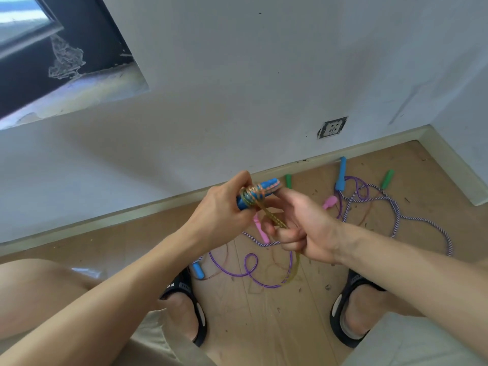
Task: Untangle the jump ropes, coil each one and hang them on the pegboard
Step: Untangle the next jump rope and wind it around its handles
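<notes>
My left hand [224, 207] grips a blue handle [260, 192] with an olive-yellow rope [274, 217] wound several times round it. My right hand [303, 228] pinches that rope just below the handle; its loose end hangs down to the floor. Below, tangled ropes lie on the wooden floor: a purple rope [245, 270], a striped white-and-purple rope [396, 210], pink handles [330, 202], green handles [387, 178] and further blue handles [341, 173]. No pegboard is in view.
My feet in black sandals [184, 299] stand either side of the tangle. A grey wall with a socket [332, 127] and a skirting board [158, 207] run behind the ropes. A dark window opening [52, 62] is at the upper left.
</notes>
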